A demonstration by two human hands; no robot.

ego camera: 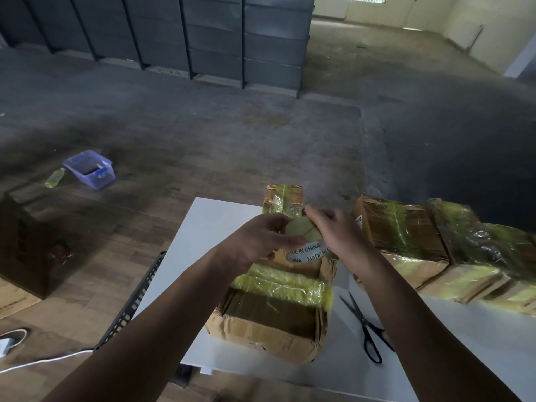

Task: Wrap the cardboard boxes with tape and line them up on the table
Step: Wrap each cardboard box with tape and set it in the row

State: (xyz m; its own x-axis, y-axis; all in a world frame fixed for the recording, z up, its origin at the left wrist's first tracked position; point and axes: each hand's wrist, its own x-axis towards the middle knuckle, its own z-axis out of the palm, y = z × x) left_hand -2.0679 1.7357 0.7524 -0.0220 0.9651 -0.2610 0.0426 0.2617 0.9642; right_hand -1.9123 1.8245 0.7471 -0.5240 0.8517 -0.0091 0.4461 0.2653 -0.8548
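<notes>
Grips the tape roll (301,232) in the left hand (261,239), with fingers curled round its left side and the thumb lying across the front. Touches the right side of the same roll with the right hand (339,233), fingers stretched toward the upper edge; a little blurred there, so cannot tell whether pinching the tape end or only resting on it. Holds the roll just above the far end of the cardboard box (272,317). Reads "MADE IN CHINA" on the white inner ring of the roll.

Stands on the white table (214,224), this cardboard box, crumpled at the near corners, with a band of yellowish tape across its top. Just behind it, partly hidden by the hands, one more taped box (282,198). To the right, on the same table, a row of wrapped boxes (406,230), touching one another, shiny with tape.

Between the front box and the row, black scissors (368,329), flat on the table, near the right forearm. At the left table edge, a dark perforated metal strip (136,300). Far on the floor to the left, a pale purple bin (90,168) and beside it a small greenish bottle (55,177), lying down. At the back, dark grey shelves (214,39).
</notes>
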